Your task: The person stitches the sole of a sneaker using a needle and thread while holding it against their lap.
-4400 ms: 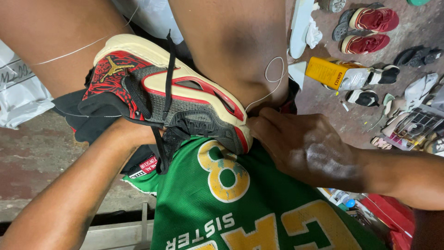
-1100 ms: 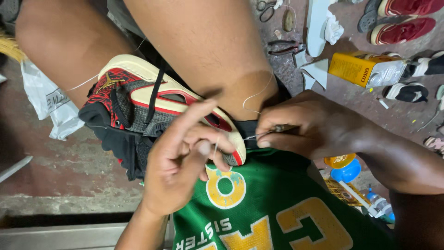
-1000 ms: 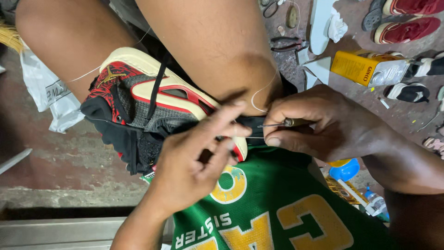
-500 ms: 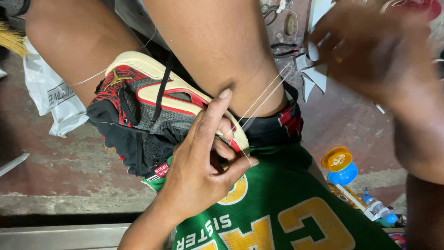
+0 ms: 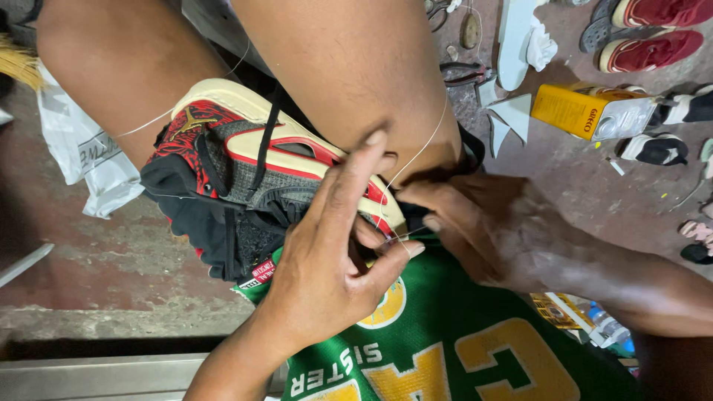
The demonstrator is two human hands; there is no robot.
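White plastic bag (image 5: 85,160) lies far left on the floor. The sneaker (image 5: 252,178), red, black and grey with a cream sole, sits wedged between your knees, sole edge up. Your left hand (image 5: 327,275) presses against its heel end, index finger stretched along the sole, thumb and other fingers curled around the thin white thread (image 5: 416,160). Your right hand (image 5: 497,234) is just beside it, fingertips bunched at the heel seam; whether they pinch anything, can't tell. Green jersey (image 5: 445,349) below. Yellow can (image 5: 587,111) and red shoes (image 5: 653,33) lie further right.
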